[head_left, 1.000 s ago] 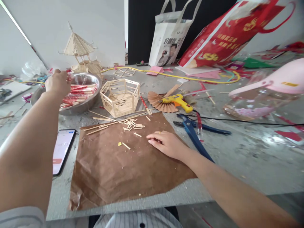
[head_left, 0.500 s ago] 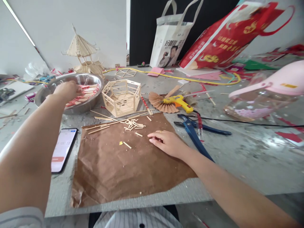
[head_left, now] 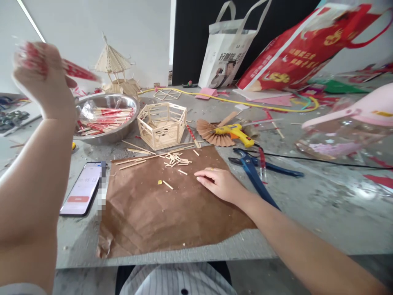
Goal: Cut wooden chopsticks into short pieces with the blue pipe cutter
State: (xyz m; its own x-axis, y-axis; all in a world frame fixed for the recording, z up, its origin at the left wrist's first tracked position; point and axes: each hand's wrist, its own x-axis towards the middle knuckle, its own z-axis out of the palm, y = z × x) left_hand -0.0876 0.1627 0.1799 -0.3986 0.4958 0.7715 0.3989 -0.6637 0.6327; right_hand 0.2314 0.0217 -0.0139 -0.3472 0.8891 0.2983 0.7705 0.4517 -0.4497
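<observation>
At the upper left my left hand (head_left: 50, 82) is raised, closed round red-and-clear wrappers (head_left: 78, 70), blurred by motion. Below and right of it is a metal bowl (head_left: 123, 133) holding red-wrapped sticks (head_left: 109, 116). My right hand (head_left: 217, 183) rests on a brown sheet (head_left: 159, 217), fingers loosely extended and holding nothing. Short cut sticks (head_left: 175, 159) lie in a small pile left of it. Behind the sheet stands a hexagonal stick frame (head_left: 162, 127), with longer sticks (head_left: 132, 164) in front.
A phone (head_left: 82, 188) lies left of the sheet. Blue cutters (head_left: 258, 180), a yellow glue gun (head_left: 238, 133) and a pink-lidded bottle (head_left: 331, 135) are on the right. A stick pavilion (head_left: 112, 61) and two bags (head_left: 227, 53) stand behind.
My left hand has come up out of the bowl and moved left, now with red wrappers in it. My right hand has stayed on the sheet. The view has shifted slightly.
</observation>
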